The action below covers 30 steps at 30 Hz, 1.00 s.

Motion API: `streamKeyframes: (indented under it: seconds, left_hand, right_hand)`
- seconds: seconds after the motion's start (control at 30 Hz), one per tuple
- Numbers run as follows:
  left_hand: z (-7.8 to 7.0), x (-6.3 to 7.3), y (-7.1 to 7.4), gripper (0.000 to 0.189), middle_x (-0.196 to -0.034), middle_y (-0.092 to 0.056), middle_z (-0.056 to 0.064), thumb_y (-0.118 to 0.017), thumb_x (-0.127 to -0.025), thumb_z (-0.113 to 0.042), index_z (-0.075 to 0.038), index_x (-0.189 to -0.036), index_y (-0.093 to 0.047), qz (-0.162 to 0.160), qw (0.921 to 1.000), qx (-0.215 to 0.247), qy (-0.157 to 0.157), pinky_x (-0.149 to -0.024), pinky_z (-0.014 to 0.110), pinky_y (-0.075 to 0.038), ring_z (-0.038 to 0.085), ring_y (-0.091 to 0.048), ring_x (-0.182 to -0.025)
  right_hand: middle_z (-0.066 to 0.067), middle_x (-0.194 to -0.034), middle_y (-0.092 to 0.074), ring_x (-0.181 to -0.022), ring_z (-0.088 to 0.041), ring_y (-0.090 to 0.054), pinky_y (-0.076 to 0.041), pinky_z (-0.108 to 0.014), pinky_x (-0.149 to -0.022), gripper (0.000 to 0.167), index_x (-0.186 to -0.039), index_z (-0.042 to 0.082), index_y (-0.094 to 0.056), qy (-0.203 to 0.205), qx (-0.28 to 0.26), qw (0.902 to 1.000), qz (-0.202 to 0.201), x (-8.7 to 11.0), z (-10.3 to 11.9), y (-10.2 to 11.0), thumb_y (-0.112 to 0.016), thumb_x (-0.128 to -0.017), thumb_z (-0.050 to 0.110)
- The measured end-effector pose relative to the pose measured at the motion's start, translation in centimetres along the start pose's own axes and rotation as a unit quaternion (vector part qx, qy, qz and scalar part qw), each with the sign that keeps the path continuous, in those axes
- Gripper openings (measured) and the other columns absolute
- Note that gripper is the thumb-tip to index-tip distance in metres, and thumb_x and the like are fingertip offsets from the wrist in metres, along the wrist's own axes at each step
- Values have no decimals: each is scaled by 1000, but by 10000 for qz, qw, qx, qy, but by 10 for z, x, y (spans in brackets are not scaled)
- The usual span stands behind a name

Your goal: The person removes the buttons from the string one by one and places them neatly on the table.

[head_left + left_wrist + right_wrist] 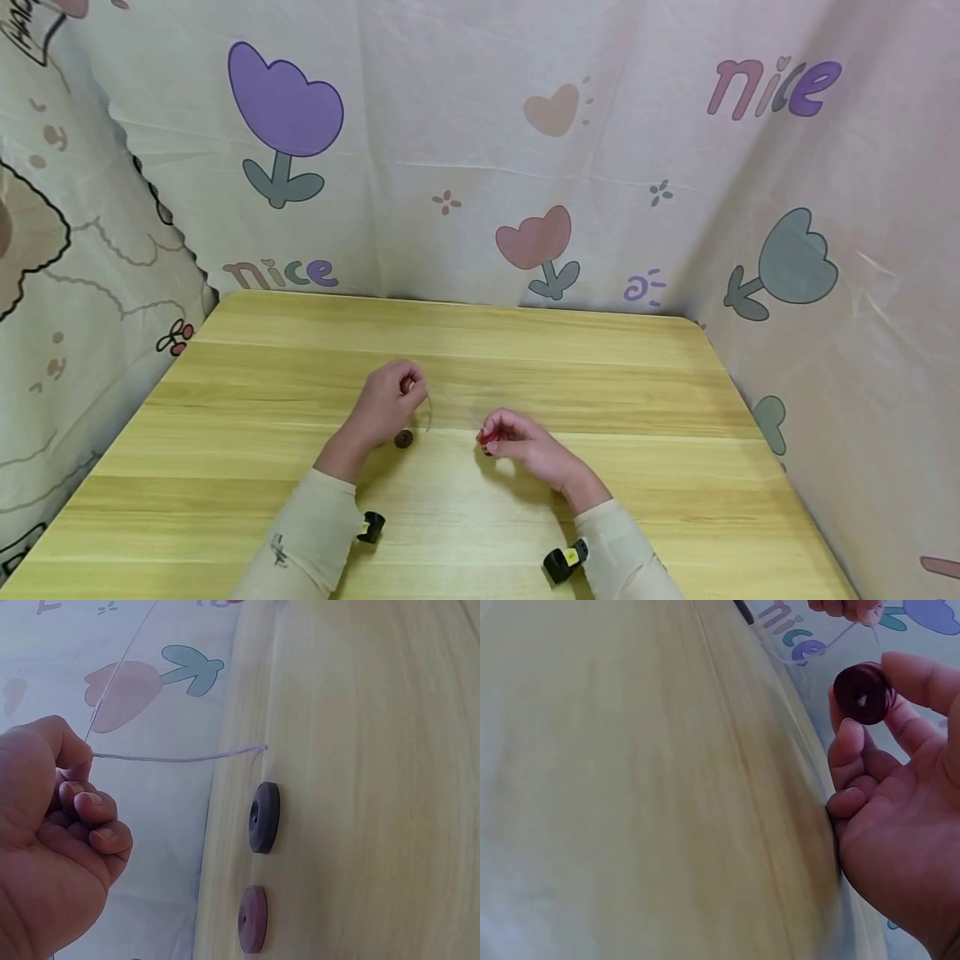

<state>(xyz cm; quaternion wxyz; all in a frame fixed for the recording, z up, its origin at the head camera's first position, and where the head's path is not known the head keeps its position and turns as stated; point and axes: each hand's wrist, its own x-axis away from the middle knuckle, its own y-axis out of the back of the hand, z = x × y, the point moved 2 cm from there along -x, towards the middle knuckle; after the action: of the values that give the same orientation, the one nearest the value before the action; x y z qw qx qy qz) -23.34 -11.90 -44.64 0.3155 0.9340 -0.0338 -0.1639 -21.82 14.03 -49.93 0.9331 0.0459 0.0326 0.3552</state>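
Note:
My left hand [386, 404] pinches a thin pale string [172, 759] between thumb and forefinger, its other fingers curled in. A short loose end hangs from the pinch, and the rest runs taut toward my right hand [525, 446]. There, thumb and fingertips grip a small stack of dark red buttons [862, 694], held face on in the right wrist view. The string meets the stack near the thumb, and a whitish spot shows at the front button's centre. On the table below my left hand lie a dark brown button [264, 817] and a reddish-brown button [253, 919].
The wooden table [637, 383] reaches back to a hanging cloth [442, 108] printed with flowers and words, which also runs along both sides. Small black wrist cameras, one on the left sleeve [311, 529] and one on the right sleeve [626, 550], sit close over the tabletop.

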Motion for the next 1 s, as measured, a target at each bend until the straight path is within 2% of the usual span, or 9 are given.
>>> streamKeyframes:
  seconds: [0.33, 0.6, 0.77, 0.9, 1.0]
  left_hand:
    - [0, 1, 2, 12, -73, -47, 1, -59, -91, -4, -11, -82, -58, -52, 10000, 25, -30, -61, 34, -39, 18, -45, -67]
    - [2, 2, 0, 11, -73, -47, 0, -58, -91, -3, -11, -82, -58, -40, 10000, 79, -30, -60, 33, -39, 18, -45, -66]
    - [0, 2, 1, 11, -74, -47, 1, -58, -91, -3, -10, -82, -58, -47, 9999, 102, -1, -60, 34, -40, 18, -45, -66]
    - [-2, 2, -1, 11, -74, -47, 1, -57, -90, -3, -10, -82, -57, -23, 10000, 94, 22, -60, 33, -39, 18, -45, -66]
    - [-3, 2, -3, 12, -73, -46, 1, -57, -90, -3, -10, -81, -56, 25, 10000, 81, 49, -60, 33, -39, 17, -45, -66]
  right_hand:
    - [-21, -115, -60, -104, -35, -56, -48, -41, -90, 18, -115, -1, -56, -86, 81, 9998, 166, -2, 1, -1, -54, -97, -2]
    - [-20, -114, -59, -107, -35, -56, -45, -42, -93, 19, -116, 0, -56, -182, 109, 9997, 80, -1, 0, -1, -47, -99, -3]
    - [-20, -111, -59, -105, -35, -55, -45, -42, -93, 19, -116, -2, -55, -225, 177, 9995, -135, -2, 1, -1, -44, -101, -1]
    - [-20, -104, -60, -98, -34, -56, -46, -39, -87, 24, -118, -7, -54, -324, 166, 9981, -501, -2, 2, -1, -42, -97, -1]
    - [-16, -96, -59, -92, -30, -56, -45, -35, -82, 21, -114, -6, -50, -451, -38, 9961, -752, -1, 1, -1, -42, -95, -2]
